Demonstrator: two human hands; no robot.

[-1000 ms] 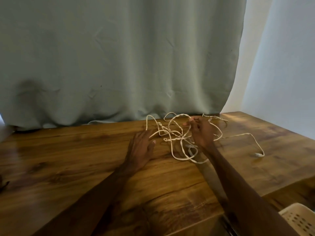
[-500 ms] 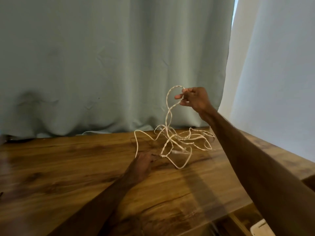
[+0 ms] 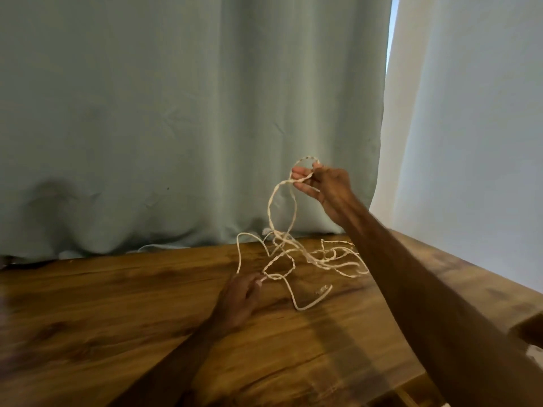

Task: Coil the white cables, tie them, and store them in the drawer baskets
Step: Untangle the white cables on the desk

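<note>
A tangle of thin white cables (image 3: pixel 296 254) lies on the wooden table (image 3: pixel 117 312) near its far edge. My right hand (image 3: pixel 326 186) is raised above the table and pinches a loop of the cable, so two strands hang from it down into the tangle. My left hand (image 3: pixel 239 298) rests low on the table and grips another part of the same cable at its fingertips. One cable end (image 3: pixel 321 290) curls on the table to the right of my left hand.
A grey-green curtain (image 3: pixel 176 127) hangs right behind the table. A pale wall (image 3: pixel 476 142) stands to the right. The table's right edge runs diagonally at the lower right, with a white object (image 3: pixel 536 352) just showing beyond it.
My right hand lifted a loop of the cable from the table up into the air. My left hand moved onto the cable and closed on it. The view shifted right and up.
</note>
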